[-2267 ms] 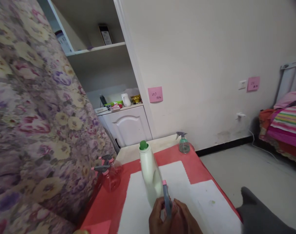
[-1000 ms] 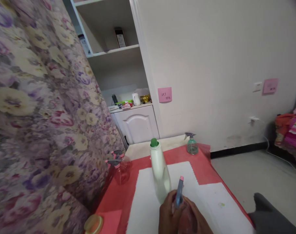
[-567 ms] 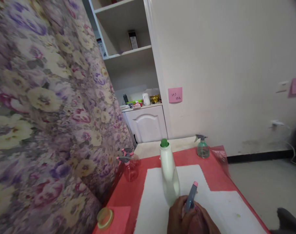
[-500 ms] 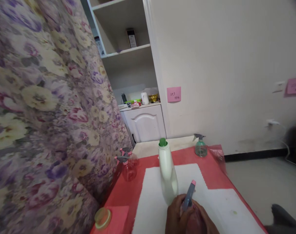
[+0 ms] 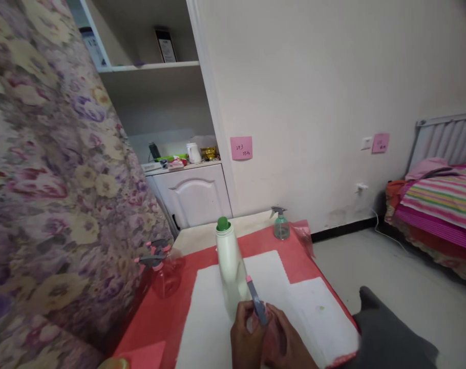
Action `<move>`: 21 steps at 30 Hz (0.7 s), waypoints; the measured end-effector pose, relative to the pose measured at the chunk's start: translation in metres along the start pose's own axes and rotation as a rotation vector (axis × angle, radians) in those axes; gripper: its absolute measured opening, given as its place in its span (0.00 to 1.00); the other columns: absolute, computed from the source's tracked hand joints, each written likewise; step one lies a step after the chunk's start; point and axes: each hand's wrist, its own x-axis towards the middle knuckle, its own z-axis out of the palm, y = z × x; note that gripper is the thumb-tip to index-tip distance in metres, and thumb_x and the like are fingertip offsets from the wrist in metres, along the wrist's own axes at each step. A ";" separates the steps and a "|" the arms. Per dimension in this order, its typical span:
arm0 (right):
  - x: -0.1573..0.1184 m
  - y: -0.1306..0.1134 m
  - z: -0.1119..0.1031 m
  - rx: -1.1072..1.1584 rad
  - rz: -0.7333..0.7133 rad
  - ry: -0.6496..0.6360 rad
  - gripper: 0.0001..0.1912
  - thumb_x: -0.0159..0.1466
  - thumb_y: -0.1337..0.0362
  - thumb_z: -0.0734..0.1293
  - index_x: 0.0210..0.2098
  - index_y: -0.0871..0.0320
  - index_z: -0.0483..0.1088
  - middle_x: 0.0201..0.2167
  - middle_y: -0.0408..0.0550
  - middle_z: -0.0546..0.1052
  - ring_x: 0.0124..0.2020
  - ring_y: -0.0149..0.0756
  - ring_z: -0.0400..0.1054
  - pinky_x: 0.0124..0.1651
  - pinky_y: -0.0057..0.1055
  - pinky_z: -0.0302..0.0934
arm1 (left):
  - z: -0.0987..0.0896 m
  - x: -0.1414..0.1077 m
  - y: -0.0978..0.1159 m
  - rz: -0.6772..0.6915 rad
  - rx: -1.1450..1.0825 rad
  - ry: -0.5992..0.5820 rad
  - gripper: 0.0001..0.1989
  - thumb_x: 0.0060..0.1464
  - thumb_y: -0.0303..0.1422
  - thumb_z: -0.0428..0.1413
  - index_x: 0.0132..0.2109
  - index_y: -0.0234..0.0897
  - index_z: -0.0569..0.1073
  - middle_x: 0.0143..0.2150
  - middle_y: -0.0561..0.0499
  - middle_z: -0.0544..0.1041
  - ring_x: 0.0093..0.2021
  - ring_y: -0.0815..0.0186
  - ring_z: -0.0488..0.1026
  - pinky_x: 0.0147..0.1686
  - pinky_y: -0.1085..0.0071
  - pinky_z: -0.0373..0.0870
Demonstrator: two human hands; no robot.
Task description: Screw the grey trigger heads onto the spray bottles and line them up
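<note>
At the near edge of the white sheets, my left hand [image 5: 246, 333] and my right hand [image 5: 289, 338] close round a pink spray bottle [image 5: 273, 341]. Its grey trigger head [image 5: 257, 302], tipped with pink, points up and to the left between them. Just beyond my left hand stands a tall pale green bottle [image 5: 231, 264] with a green cap [image 5: 223, 223] at its mouth. Fingers hide part of the spray bottle.
Pink spray bottles [image 5: 166, 279] stand on the red cloth [image 5: 156, 318] at left, a green one [image 5: 281, 227] at the back right. A yellowish lid [image 5: 115, 363] lies at the near left. Floral curtain [image 5: 64, 205] borders the left side.
The view has swung right, bringing a bed into sight. The trigger head now tilts left instead of right, with both hands still round the spray bottle.
</note>
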 end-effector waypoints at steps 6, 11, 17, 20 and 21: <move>0.000 0.000 0.001 0.013 -0.010 0.013 0.44 0.47 0.72 0.71 0.61 0.51 0.56 0.61 0.53 0.67 0.64 0.49 0.59 0.67 0.48 0.52 | 0.003 -0.001 0.011 -0.011 -0.030 0.004 0.10 0.42 0.37 0.64 0.32 0.39 0.74 0.30 0.52 0.80 0.36 0.59 0.78 0.40 0.67 0.74; 0.002 -0.009 -0.001 -0.009 0.021 0.031 0.37 0.51 0.62 0.72 0.60 0.50 0.62 0.58 0.51 0.72 0.61 0.51 0.63 0.65 0.45 0.57 | -0.001 0.002 0.009 0.016 -0.010 -0.079 0.09 0.45 0.38 0.63 0.33 0.39 0.74 0.31 0.52 0.80 0.36 0.60 0.77 0.39 0.68 0.73; 0.003 -0.010 0.002 0.020 0.043 0.073 0.32 0.55 0.56 0.70 0.59 0.48 0.64 0.56 0.50 0.74 0.59 0.51 0.66 0.63 0.45 0.60 | -0.004 0.003 0.002 0.055 0.028 -0.099 0.10 0.48 0.39 0.61 0.35 0.39 0.74 0.33 0.51 0.80 0.37 0.60 0.77 0.41 0.69 0.72; 0.003 -0.009 0.003 0.014 0.053 0.067 0.33 0.53 0.56 0.72 0.58 0.49 0.65 0.55 0.52 0.74 0.59 0.54 0.66 0.63 0.48 0.59 | -0.004 0.002 0.000 0.067 0.030 -0.105 0.11 0.49 0.40 0.61 0.36 0.39 0.74 0.33 0.51 0.80 0.38 0.59 0.77 0.41 0.68 0.72; 0.003 -0.009 0.003 0.010 0.051 0.061 0.33 0.52 0.56 0.72 0.58 0.49 0.65 0.56 0.52 0.74 0.59 0.54 0.66 0.63 0.49 0.58 | -0.003 0.001 0.000 0.068 0.025 -0.111 0.11 0.50 0.41 0.60 0.36 0.39 0.74 0.34 0.51 0.80 0.38 0.59 0.77 0.41 0.68 0.72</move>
